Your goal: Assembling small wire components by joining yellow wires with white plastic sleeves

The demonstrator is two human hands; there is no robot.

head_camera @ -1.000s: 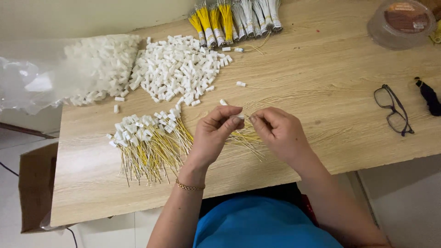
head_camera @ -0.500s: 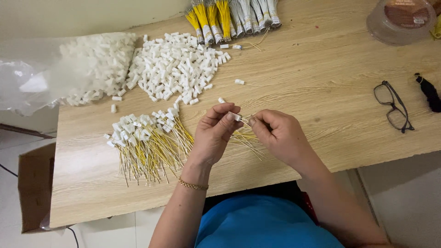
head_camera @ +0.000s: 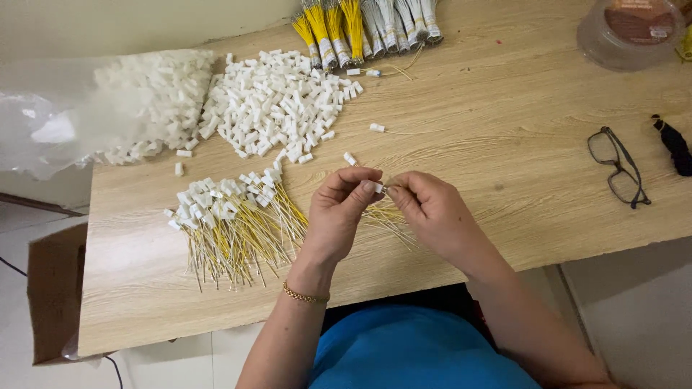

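My left hand [head_camera: 344, 209] pinches a small white plastic connector [head_camera: 377, 187] between thumb and forefinger. My right hand [head_camera: 432, 210] meets it from the right, fingertips closed on a thin wire at the connector. Loose yellow and white wires [head_camera: 386, 217] lie on the wooden table [head_camera: 504, 130] under both hands. Left of my hands lies a fanned pile of wires fitted with white connectors [head_camera: 231, 216]. Beyond them spreads a heap of loose white connectors [head_camera: 277, 101].
A clear plastic bag of white connectors [head_camera: 108, 108] lies at the far left. Bundles of yellow and white wires [head_camera: 367, 25] rest at the back edge. Glasses [head_camera: 617, 167], a dark tassel [head_camera: 675, 144] and a round plastic container [head_camera: 634, 29] sit at right. A cardboard box [head_camera: 50, 295] stands on the floor.
Both hands stayed together over the loose wires, with only small finger movements at the connector. The view shifted slightly.
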